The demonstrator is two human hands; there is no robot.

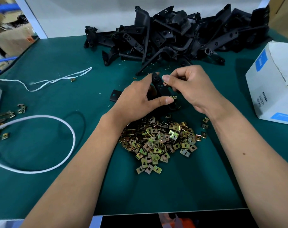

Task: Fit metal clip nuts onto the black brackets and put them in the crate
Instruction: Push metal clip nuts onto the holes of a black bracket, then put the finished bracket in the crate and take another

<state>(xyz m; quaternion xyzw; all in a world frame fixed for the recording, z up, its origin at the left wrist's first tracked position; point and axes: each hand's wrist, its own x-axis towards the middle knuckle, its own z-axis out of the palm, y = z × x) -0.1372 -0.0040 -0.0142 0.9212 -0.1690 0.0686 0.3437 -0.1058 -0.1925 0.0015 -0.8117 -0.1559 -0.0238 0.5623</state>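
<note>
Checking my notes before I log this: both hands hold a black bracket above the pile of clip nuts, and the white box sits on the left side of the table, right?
Not quite. In the head view the white box sits on the right side. The rest holds: left hand and right hand hold the black bracket above the clip nuts.

Bracket pile (177,37) at far table (49,186) edge; clip nuts (158,142) near; box (274,83) right; cords (46,81), apparently, left.

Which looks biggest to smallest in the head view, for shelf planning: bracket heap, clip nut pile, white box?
1. bracket heap
2. clip nut pile
3. white box, though cut off by the frame edge, so unsure against the pile.
</note>
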